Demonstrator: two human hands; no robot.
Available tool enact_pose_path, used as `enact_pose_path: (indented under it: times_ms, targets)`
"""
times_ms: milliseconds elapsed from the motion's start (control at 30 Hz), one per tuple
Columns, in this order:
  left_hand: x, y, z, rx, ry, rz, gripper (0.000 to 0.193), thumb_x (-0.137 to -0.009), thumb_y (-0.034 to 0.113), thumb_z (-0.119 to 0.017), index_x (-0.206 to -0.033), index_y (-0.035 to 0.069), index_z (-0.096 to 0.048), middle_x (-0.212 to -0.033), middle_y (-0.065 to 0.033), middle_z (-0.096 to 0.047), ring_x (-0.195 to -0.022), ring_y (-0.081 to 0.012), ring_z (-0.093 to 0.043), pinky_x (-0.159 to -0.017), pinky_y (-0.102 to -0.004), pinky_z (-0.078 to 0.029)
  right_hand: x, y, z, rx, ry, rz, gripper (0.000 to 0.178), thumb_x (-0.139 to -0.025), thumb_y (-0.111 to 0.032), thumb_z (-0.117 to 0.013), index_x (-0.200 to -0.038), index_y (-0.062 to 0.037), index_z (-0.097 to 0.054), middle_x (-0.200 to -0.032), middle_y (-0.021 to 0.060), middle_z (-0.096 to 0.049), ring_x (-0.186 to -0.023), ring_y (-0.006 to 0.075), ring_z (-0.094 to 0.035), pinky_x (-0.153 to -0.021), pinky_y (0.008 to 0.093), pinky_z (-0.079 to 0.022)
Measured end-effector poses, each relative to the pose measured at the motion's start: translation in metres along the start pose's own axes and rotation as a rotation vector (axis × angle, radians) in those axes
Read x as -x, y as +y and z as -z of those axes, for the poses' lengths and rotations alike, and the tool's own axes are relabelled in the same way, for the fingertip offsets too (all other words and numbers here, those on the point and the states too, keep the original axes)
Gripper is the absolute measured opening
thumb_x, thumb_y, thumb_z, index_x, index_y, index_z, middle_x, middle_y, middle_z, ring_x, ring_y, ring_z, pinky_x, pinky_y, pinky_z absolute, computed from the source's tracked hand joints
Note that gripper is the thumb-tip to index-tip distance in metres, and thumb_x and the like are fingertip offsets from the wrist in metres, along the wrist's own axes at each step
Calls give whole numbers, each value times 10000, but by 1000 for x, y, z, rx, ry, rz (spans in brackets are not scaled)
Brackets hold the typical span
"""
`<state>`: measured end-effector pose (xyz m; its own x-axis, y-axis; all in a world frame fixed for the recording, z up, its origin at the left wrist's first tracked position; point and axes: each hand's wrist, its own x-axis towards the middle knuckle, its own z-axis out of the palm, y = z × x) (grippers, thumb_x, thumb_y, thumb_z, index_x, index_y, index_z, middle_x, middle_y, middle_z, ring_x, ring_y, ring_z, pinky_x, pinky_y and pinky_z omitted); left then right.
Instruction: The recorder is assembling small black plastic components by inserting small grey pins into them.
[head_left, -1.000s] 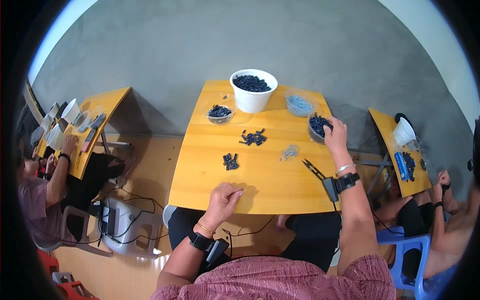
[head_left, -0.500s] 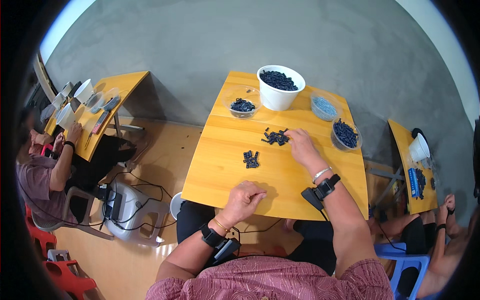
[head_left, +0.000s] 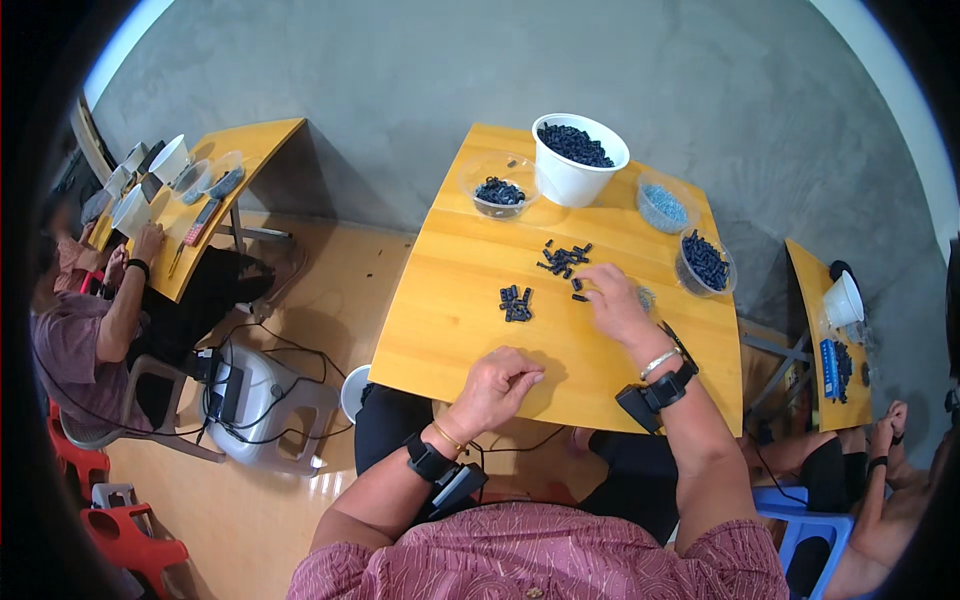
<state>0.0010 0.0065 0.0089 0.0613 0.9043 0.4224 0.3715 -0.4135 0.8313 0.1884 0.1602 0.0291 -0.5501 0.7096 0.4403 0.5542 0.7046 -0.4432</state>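
I see a pale grey plastic stool (head_left: 265,385), on which rest a black box (head_left: 223,383) and several dark cables (head_left: 285,412), and to the left of this stool sits a person (head_left: 72,325) in a mauve shirt. Beyond the stool there is a yellow side table (head_left: 262,148) and also a grey wall (head_left: 400,70), while red stools (head_left: 122,530) are placed at the stool's near left. Far to the right of the stool stand another yellow table (head_left: 806,285), which carries a blue box (head_left: 829,370), and a blue plastic chair (head_left: 815,530).

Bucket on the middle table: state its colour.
The bucket is white; the head view shows it best.
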Motion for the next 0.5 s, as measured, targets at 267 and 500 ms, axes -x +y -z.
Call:
enact_pose_path:
  times_ms: [267, 500]
  targets:
    - [1, -1, -2, 22, 3, 18, 51, -765, 57, -634, -797, 18, -628, -641, -92, -532, -592, -205, -504, -554, -289, -416, 14, -4, 7, 82, -80, -40, 187, -710, 4, -574, -893, -32, -555, -842, 144, -567, -837, 326, -540, -742, 393, -439]
    - [0, 1, -4, -17, 4, -19, 43, -762, 47, -631, -795, 19, -627, -645, -96, -532, -598, -215, -508, -552, -291, -415, 30, -21, -3, 175, -159, 85, 124, -713, -62, -578, -824, -38, -529, -806, 128, -552, -844, 316, -507, -759, 397, -416]
